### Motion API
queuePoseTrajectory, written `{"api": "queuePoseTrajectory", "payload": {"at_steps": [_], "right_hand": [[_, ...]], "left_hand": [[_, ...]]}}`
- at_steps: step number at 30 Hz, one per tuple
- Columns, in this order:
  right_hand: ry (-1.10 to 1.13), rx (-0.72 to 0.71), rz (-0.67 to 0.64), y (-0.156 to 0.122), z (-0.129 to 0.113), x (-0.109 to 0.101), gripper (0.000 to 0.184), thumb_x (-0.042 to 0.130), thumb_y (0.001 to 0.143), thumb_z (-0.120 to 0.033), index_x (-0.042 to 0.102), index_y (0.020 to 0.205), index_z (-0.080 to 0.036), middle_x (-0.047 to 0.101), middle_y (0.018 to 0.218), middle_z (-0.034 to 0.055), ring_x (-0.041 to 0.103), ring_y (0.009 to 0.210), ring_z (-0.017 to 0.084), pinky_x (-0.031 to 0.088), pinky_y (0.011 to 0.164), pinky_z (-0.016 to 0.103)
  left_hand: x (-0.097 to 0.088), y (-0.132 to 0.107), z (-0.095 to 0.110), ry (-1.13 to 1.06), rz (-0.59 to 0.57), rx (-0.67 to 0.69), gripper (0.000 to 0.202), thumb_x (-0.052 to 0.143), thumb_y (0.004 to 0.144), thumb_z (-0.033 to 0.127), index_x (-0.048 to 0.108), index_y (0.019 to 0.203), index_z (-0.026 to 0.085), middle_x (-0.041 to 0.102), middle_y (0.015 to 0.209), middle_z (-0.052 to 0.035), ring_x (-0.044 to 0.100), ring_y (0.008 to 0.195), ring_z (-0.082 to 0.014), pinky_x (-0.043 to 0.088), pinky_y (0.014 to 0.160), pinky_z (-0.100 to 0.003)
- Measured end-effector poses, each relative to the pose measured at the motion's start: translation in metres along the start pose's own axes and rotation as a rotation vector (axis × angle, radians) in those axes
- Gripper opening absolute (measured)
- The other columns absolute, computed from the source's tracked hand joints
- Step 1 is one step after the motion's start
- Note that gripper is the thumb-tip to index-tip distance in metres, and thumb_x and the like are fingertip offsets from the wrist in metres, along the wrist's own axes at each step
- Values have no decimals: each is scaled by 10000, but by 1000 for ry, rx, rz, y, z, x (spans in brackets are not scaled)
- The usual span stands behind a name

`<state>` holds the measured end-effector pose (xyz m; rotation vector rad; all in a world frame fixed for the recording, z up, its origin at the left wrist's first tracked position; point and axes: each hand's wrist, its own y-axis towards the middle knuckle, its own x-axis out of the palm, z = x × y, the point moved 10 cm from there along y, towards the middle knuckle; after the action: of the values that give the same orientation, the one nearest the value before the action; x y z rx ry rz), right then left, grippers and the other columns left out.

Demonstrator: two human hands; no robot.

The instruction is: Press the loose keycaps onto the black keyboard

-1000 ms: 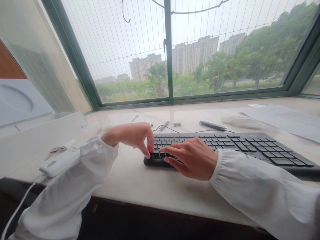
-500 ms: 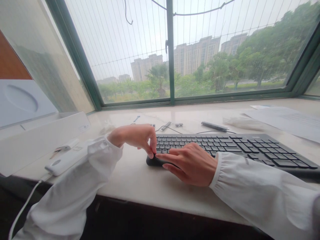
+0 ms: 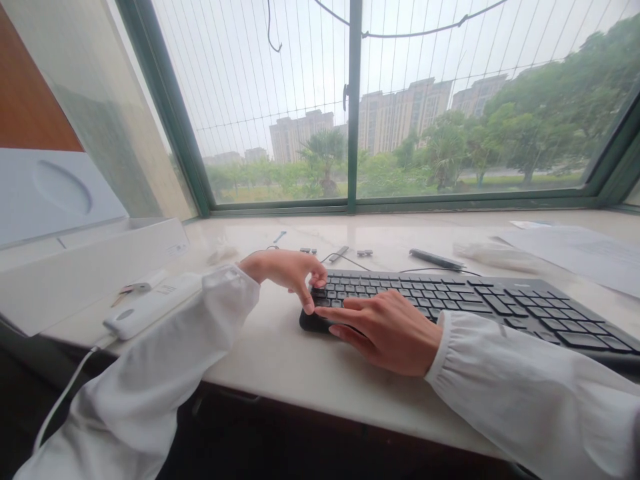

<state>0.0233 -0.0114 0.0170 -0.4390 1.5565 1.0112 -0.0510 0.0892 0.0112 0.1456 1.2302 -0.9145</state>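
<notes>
A black keyboard (image 3: pixel 475 300) lies on the pale marble sill (image 3: pixel 280 360). Both my hands, in white sleeves, are at its left end. My left hand (image 3: pixel 287 270) arches down from the left, its thumb and fingertips pinched together on the keys at the far-left corner. What they hold is too small to make out. My right hand (image 3: pixel 390 330) rests on the keyboard's front left part. Its index finger is stretched out toward the left fingertips and the other fingers lie loosely along the front edge.
A white handheld device (image 3: pixel 150 307) with a cable lies at the left, beside keys (image 3: pixel 127 290) and a long white box (image 3: pixel 75 267). Behind the keyboard are a dark pen (image 3: pixel 435 260), small metal parts (image 3: pixel 340 253) and a thin cable. Papers (image 3: pixel 575 250) lie far right.
My view has shifted slightly, so everything sits a little further right. Both hands stay at the keyboard's left end, and the left fingertips have dropped closer onto the corner keys.
</notes>
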Motion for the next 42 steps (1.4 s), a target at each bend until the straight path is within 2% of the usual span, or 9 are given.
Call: {"api": "queuePoseTrajectory", "payload": {"at_steps": [4,11,19,29,34,36,38,40,42], "right_hand": [[54,31,-6,2,4,1,377,370,1024,-389,575,1339,-384,685,791,-15,527,557,98,145,520,289],[70,-1,-8,5,1,-1,359,407,1012,-348,625,1297,-341,711,793,-2,558,577,93,153,528,291],[-11,-121,36,6,-9,-4,365,348,1026,-319,642,1238,-273,679,697,8,479,511,96,161,537,300],[-73,-189,-6,8,-16,-2,312,382,1008,-270,666,1115,-197,697,711,41,539,547,113,171,552,318],[-71,-214,43,5,-17,-1,344,366,1014,-284,646,1203,-216,681,687,14,515,523,109,183,549,314],[-76,-199,96,4,-14,-5,360,351,1024,-297,635,1231,-218,670,685,2,500,525,104,194,551,309],[-84,-154,163,4,-8,-11,370,345,1028,-308,634,1241,-219,658,700,-1,484,529,98,197,549,306],[-95,-112,204,3,-4,-16,380,343,1028,-323,623,1267,-228,650,740,6,468,533,95,189,540,304],[-94,-92,204,3,-4,-18,398,342,1027,-355,581,1327,-249,650,811,19,453,539,93,173,530,301]], "left_hand": [[4,9,-13,37,-43,-32,477,826,542,383,422,732,214,402,656,73,353,571,-93,254,525,-240],[3,8,-9,99,-58,-38,549,802,558,438,308,651,216,280,555,78,239,559,-106,177,542,-272],[1,4,5,192,-35,-32,543,804,557,406,300,614,213,274,506,78,228,523,-107,167,515,-280],[6,10,2,147,-78,0,536,806,541,374,298,587,209,268,499,76,222,520,-103,161,505,-274],[5,6,2,74,-75,71,580,821,558,426,285,611,209,244,516,79,205,544,-105,159,503,-268],[-2,4,-1,32,-32,100,598,812,589,448,265,623,209,223,535,78,194,553,-102,155,507,-265],[-21,1,-8,-10,97,118,604,789,632,475,248,629,209,200,561,76,181,560,-97,151,515,-262],[-49,-2,-23,-19,325,98,588,758,679,499,251,626,206,201,575,74,188,560,-92,164,522,-259],[-77,-10,-45,56,589,-1,528,725,728,495,307,613,194,272,569,66,249,561,-90,206,535,-251]]}}
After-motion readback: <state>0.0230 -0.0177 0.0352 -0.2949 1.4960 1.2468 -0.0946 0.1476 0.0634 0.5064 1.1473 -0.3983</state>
